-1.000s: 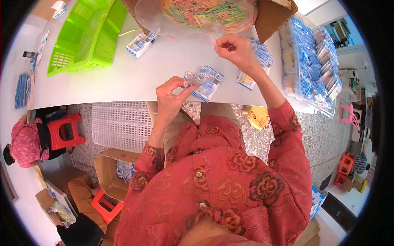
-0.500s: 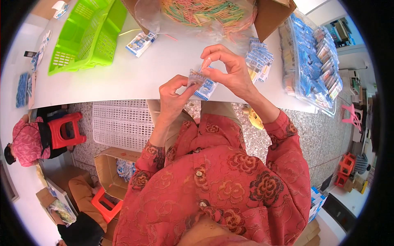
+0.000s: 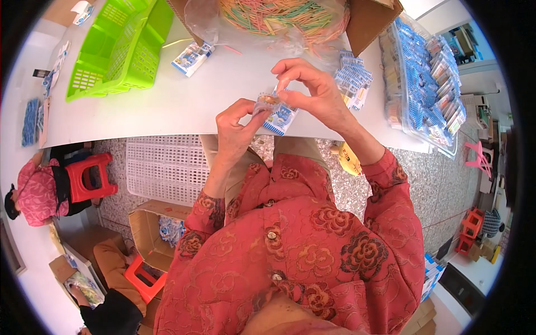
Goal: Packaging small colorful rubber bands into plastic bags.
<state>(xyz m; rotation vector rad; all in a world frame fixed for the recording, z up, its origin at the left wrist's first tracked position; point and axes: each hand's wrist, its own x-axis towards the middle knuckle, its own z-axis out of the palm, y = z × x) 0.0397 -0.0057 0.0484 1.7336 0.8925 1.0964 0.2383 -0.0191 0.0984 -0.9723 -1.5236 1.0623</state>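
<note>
My left hand [image 3: 237, 125] grips a small blue-and-white plastic packet [image 3: 282, 119] between thumb and fingers, just above the table's near edge. The packet's upper end looks gathered or opened, with something brownish showing there. Thumb and index finger of my right hand [image 3: 312, 92] are pinched together at that upper end. A pale bit shows by those fingertips, too small to name. Another blue-and-white packet [image 3: 191, 58] lies on the table beyond my left hand. To the right of my right hand sits a stack of similar packets [image 3: 353, 81].
A cardboard box [image 3: 375, 25] holds a clear bag of pastel sticks [image 3: 273, 19] at the far side. On the left stands a green basket [image 3: 111, 56]; on the right, a clear tub [image 3: 410, 106] full of packets. Another person [image 3: 42, 192] is at the left, near a red stool [image 3: 92, 178].
My right fingertips have shifted slightly up at the packet's upper end, where more of the brownish content shows. The left hand keeps its hold in nearly the same place.
</note>
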